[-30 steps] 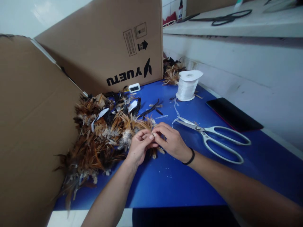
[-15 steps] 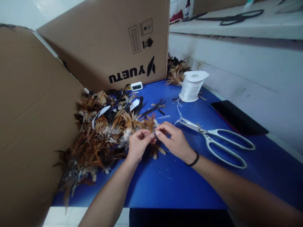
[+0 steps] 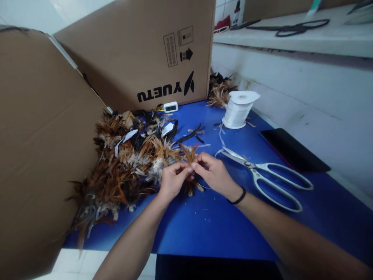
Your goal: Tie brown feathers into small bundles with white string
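Note:
Between my fingertips a small bunch of brown feathers (image 3: 189, 153) stands up, its lower ends dropping out below. My left hand (image 3: 174, 179) pinches it from the left, thumb against fingers. From the right, my right hand (image 3: 214, 173) pinches the same bunch; thumb and forefinger meet the other thumb. A thin pale strand runs out beneath the right hand. Just left of my hands lies a large pile of brown, black and white feathers (image 3: 116, 182). Silver scissors (image 3: 256, 167) lie open to the right, blades towards my hands.
A spool of clear white ribbon (image 3: 239, 111) stands at the back, its loose end trailing to the scissors. A black tablet-like slab (image 3: 294, 149) lies at the right. Cardboard boxes (image 3: 122, 50) wall the blue table (image 3: 204, 229). A white digital gadget (image 3: 170, 107) sits behind the pile.
The two hands have closed in tighter around the feather bunch, thumbs now touching, and the bunch stands more upright. The whole view has shifted slightly.

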Demonstrator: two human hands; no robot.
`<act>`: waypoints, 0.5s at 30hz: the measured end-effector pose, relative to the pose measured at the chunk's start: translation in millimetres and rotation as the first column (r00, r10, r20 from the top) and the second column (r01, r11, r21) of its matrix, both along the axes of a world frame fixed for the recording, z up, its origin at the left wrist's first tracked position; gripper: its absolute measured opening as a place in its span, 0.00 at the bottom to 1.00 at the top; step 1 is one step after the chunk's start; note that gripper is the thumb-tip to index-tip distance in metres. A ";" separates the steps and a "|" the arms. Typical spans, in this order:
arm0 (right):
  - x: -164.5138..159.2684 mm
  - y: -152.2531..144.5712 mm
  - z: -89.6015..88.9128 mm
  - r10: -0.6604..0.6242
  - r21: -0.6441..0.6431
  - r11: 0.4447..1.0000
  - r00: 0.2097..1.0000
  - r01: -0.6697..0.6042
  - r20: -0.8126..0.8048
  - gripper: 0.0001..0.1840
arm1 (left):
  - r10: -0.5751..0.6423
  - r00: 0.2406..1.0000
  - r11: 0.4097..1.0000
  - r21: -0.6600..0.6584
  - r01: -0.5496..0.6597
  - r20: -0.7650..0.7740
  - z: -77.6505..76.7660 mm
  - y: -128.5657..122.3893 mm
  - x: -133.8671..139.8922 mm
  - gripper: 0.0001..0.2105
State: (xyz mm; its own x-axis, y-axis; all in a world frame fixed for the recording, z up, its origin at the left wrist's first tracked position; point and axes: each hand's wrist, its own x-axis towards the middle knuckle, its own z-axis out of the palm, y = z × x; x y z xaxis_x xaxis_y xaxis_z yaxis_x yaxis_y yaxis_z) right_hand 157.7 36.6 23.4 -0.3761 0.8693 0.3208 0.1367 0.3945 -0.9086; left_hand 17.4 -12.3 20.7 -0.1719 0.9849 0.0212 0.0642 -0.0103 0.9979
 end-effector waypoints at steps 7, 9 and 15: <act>-1.7 3.9 -5.5 0.085 -0.138 0.985 0.988 -0.103 -0.125 0.08 | -0.063 0.998 0.996 0.055 0.065 -0.026 1.0 -1.1 -0.4 0.11; -2.3 3.9 -5.3 0.093 -0.159 0.980 0.984 -0.117 -0.152 0.09 | -0.081 0.996 0.993 0.079 0.084 -0.047 1.4 -1.3 -0.6 0.11; -3.3 2.6 -2.1 0.082 -0.166 0.980 0.981 -0.112 -0.177 0.09 | -0.138 0.989 0.982 0.125 0.144 -0.056 -1.4 0.0 -2.6 0.14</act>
